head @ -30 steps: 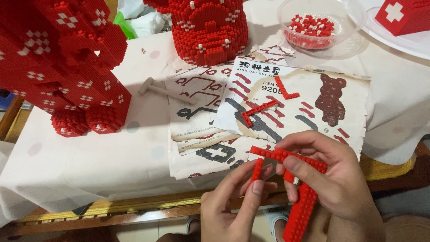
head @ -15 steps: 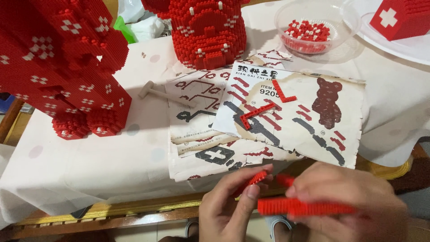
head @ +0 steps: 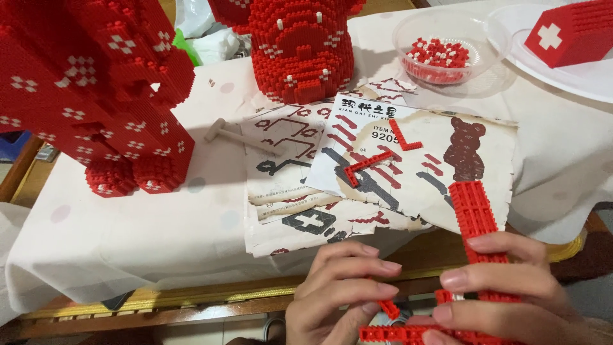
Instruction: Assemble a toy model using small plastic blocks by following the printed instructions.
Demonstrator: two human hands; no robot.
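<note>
A: Item one, the red brick assembly (head: pixel 474 220). Where is it, and how does it lie?

B: At the lower right of the head view, off the near table edge. Its tall strip runs with the long axis from about 12 o'clock down to 6 o'clock, the top end overlapping the worn instruction sheets (head: pixel 408 172). A second, flat strip (head: pixel 389 333) lies crosswise at the bottom, roughly 9 to 3 o'clock.

A: Item two, the right hand (head: pixel 511 300)?

B: Fingers curled and pressed together around the lower part of the tall strip, gripping it. This hand is the nearer one; it already has the piece.

A: Item three, the left hand (head: pixel 338 287)?

B: At 9 o'clock from the assembly, fingertips pinching a small red piece (head: pixel 388 309), just above the crosswise strip. Whether they touch, I cannot tell.

A: Surroundings?

B: Large red brick figure (head: pixel 96 96) at 10 o'clock, another (head: pixel 297 45) at 12, a clear bowl of loose bricks (head: pixel 447 54) at 1 o'clock.
</note>
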